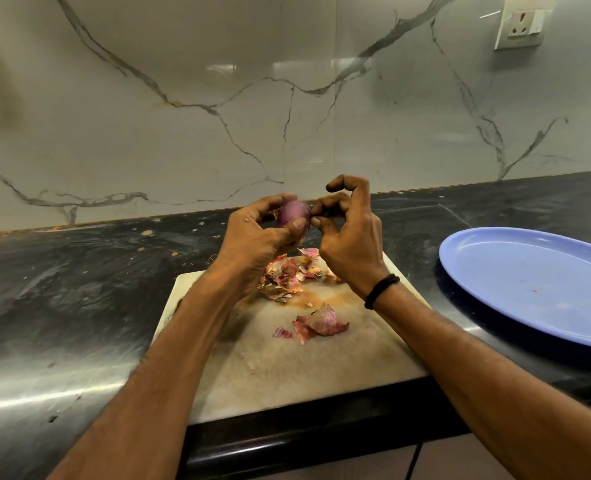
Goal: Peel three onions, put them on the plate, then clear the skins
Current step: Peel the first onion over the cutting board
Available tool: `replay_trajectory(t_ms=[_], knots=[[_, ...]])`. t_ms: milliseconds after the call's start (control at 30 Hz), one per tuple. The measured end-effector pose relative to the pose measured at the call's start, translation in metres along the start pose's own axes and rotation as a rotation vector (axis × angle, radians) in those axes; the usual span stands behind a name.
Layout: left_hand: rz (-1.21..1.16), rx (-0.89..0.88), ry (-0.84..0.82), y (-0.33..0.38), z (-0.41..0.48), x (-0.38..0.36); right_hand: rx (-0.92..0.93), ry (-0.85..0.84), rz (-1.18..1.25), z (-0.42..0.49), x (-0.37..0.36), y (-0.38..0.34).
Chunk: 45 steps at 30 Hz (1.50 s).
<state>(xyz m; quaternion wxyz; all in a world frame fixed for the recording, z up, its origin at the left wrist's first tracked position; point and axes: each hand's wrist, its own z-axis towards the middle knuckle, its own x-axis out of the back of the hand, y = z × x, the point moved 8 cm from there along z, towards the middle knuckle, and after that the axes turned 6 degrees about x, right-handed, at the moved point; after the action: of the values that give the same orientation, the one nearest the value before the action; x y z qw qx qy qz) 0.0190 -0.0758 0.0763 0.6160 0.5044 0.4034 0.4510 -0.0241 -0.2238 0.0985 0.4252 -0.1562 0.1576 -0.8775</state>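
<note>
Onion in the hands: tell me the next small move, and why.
Probably pull the right hand away to strip off the bit of skin it seems to pinch, then let it drop. The left hand grips the onion above the cutting board, loose skins lie there, and the plate holds no onion yet.

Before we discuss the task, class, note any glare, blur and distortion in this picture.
Head view: glare streaks the dark countertop at lower left; soft reflections sit on the marble wall; the onion in the left hand looks slightly blurred; the wide lens bows the counter's back edge.
</note>
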Motion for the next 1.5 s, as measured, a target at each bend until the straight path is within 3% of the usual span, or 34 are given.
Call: replay_trajectory(t_ms=[400, 533, 667, 1133, 1500], knots=[[-0.272, 0.135, -0.002, -0.003, -0.005, -0.005, 0.080, -0.066, 0.060, -0.004, -0.010, -0.025], [-0.378, 0.168, 0.014, -0.002, -0.004, 0.000, 0.022, 0.033, 0.036, -0.002, -0.002, -0.016], [-0.416, 0.190, -0.006, 0.000, -0.007, -0.002, 0.020, 0.029, -0.055, 0.000, 0.003, -0.009], [-0.368, 0.214, -0.062, 0.000, -0.009, -0.005, 0.059, -0.047, -0.058, 0.001, -0.008, -0.011], [-0.163, 0.189, -0.026, 0.001, -0.010, 0.000, 0.037, -0.127, -0.083, 0.000, -0.012, -0.006]])
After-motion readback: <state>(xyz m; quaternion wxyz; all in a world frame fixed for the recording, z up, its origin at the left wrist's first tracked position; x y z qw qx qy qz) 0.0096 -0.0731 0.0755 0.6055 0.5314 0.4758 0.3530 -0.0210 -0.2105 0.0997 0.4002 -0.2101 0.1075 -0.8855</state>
